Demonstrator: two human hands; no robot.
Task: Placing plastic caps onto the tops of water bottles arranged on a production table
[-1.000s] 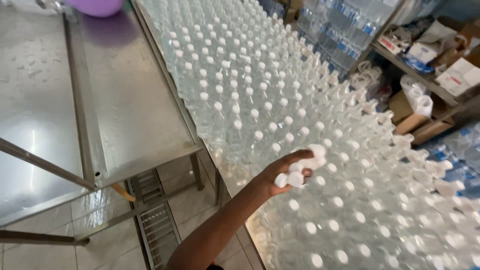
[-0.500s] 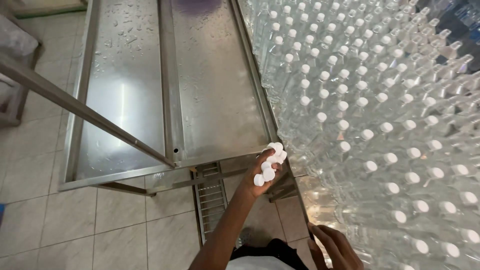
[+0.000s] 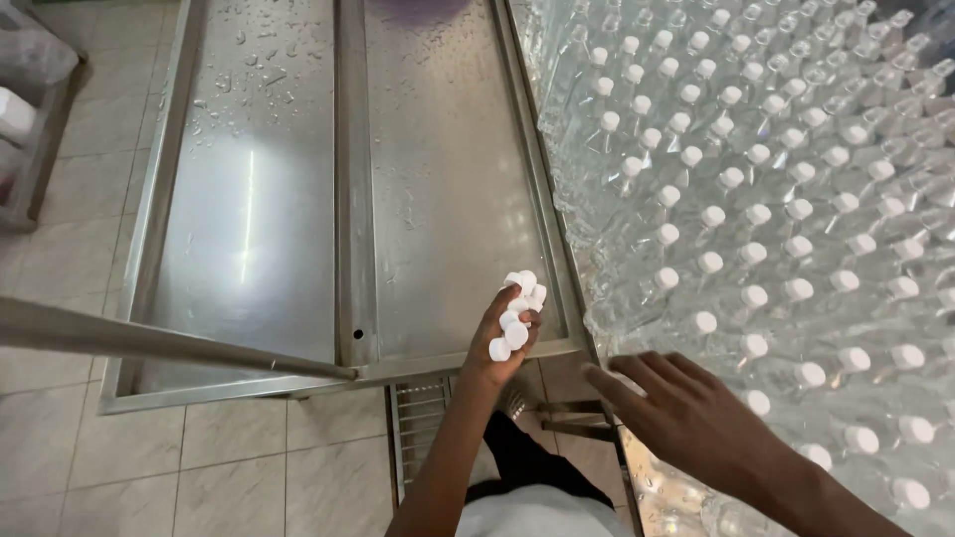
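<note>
Left hand point(image 3: 507, 333): has drawn back over the wet steel bench point(image 3: 249, 229), gripping small white plastic caps point(image 3: 519, 303).
Right hand point(image 3: 686, 418): newly in view, fingers spread wide, empty, beside the clear capped bottles point(image 3: 756, 199).

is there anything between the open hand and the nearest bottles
Nothing visible. The right hand reaches with fingers spread toward the capped bottles packed on the right, with only open air between the fingertips and the closest ones. The left hand holds a cluster of white caps off to the side.
</note>
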